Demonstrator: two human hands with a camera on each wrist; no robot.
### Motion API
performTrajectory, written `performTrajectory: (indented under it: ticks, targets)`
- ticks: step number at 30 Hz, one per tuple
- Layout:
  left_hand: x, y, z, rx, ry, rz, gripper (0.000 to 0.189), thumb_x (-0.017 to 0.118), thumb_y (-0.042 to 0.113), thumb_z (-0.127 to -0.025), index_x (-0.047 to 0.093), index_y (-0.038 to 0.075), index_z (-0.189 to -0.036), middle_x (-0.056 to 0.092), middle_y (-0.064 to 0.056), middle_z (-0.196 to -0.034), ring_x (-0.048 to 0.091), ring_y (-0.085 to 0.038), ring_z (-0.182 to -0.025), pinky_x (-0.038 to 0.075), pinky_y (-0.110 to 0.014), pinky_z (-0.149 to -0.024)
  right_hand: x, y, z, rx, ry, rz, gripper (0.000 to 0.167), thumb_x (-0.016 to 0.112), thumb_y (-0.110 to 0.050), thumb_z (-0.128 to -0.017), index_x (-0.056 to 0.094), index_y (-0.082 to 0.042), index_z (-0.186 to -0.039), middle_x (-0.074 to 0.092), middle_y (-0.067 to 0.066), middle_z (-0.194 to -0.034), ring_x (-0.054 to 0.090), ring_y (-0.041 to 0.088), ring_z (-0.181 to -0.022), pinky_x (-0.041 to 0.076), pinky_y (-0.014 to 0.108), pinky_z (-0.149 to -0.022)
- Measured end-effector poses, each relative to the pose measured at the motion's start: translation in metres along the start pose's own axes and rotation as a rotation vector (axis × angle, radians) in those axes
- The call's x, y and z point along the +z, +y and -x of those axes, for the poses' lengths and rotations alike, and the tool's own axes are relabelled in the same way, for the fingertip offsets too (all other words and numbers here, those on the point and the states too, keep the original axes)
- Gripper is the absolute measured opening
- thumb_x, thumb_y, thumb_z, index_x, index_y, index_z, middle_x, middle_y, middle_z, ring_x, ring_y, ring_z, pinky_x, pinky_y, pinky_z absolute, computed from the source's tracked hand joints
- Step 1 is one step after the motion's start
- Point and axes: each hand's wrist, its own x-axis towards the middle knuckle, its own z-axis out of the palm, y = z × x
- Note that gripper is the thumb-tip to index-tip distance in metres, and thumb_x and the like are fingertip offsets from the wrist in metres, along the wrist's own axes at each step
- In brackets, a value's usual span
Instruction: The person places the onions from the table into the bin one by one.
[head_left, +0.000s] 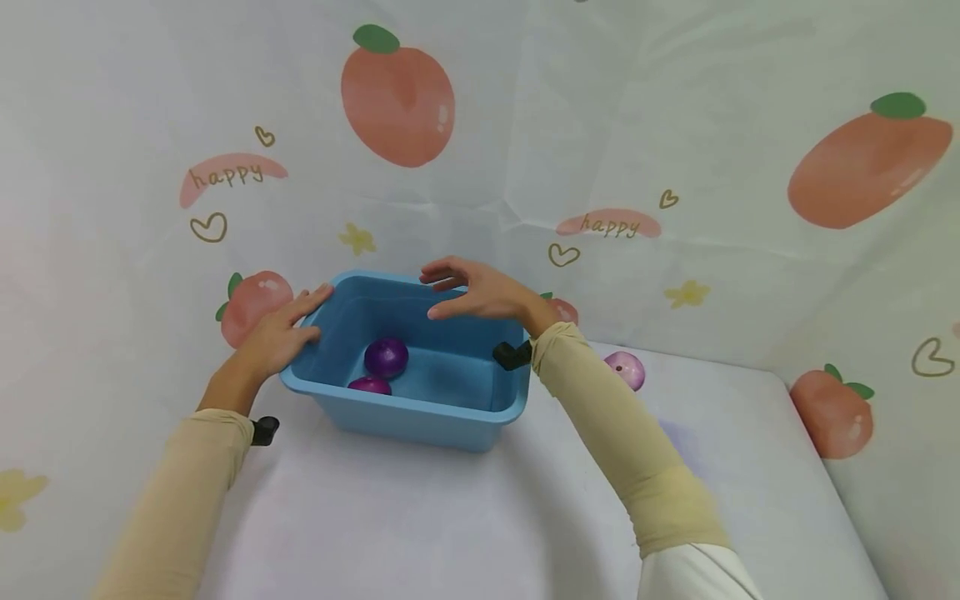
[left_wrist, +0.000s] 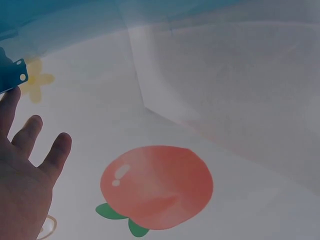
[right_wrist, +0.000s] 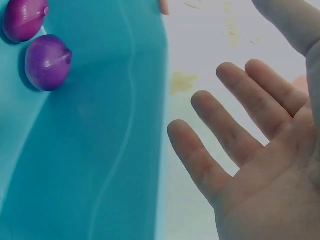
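Observation:
A light blue plastic bin (head_left: 420, 421) stands against the patterned cloth. My left hand (head_left: 276, 337) rests on its left rim, fingers stretched toward the back corner and thumb over the edge. In the left wrist view, the fingers (left_wrist: 55, 155) are straight and spread near the bin's blue edge (left_wrist: 12, 75). Inside the bin lie a shiny purple ball with a small nub (head_left: 386, 357) and a magenta one (head_left: 371, 385), partly hidden by the front wall. Over the back right rim hovers my right hand (head_left: 480, 290), holding nothing, its fingers spread apart in the right wrist view.
A pale pink-purple round thing with a dark spot (head_left: 627, 370) lies on the white surface to the right, partly covered by my right sleeve. White cloth (head_left: 480, 200) printed with fruit, hearts and "happy" rises behind the bin.

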Motion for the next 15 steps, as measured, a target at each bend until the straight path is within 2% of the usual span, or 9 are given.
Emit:
performTrajectory:
  ticks: [4,8,12,15]
  targets:
    - [0.0,0.001,0.001,0.009,-0.003,-0.011,0.069,0.044,0.024,-0.101,0.015,0.038,-0.163,0.019,-0.015,-0.171,0.014,-0.047,-0.158,0.031,-0.08,-0.109,-0.012,0.003,0.022,0.016,0.07,0.036,0.069,0.078,-0.033,-0.089,0.047,-0.021,-0.15,0.054,-0.004,-0.151,0.051,0.021,-0.142,0.047,0.042,-0.116]
    - [0.001,0.002,0.001,0.002,-0.009,-0.023,0.069,0.044,0.025,-0.102,0.014,0.036,-0.163,0.019,-0.016,-0.17,0.014,-0.049,-0.157,0.032,-0.08,-0.109,-0.023,0.01,0.047,0.007,0.129,0.055,0.069,0.079,-0.033,-0.088,0.049,-0.019,-0.149,0.056,-0.003,-0.149,0.051,0.022,-0.141,0.048,0.045,-0.114]
    - [0.0,0.004,0.001,-0.007,-0.016,-0.024,0.069,0.044,0.027,-0.102,0.013,0.039,-0.163,0.017,-0.018,-0.171,0.015,-0.05,-0.156,0.033,-0.079,-0.108,-0.037,0.025,0.074,0.005,0.193,0.009,0.065,0.079,-0.027,-0.089,0.051,-0.017,-0.147,0.057,0.002,-0.149,0.053,0.024,-0.14,0.048,0.046,-0.114]
    - [0.0,0.004,0.001,-0.01,-0.021,-0.031,0.069,0.043,0.027,-0.102,0.012,0.04,-0.163,0.016,-0.018,-0.17,0.015,-0.051,-0.156,0.032,-0.079,-0.109,-0.045,0.041,0.095,0.045,0.25,-0.028,0.064,0.078,-0.025,-0.089,0.051,-0.016,-0.146,0.058,0.005,-0.149,0.055,0.026,-0.138,0.048,0.049,-0.114]
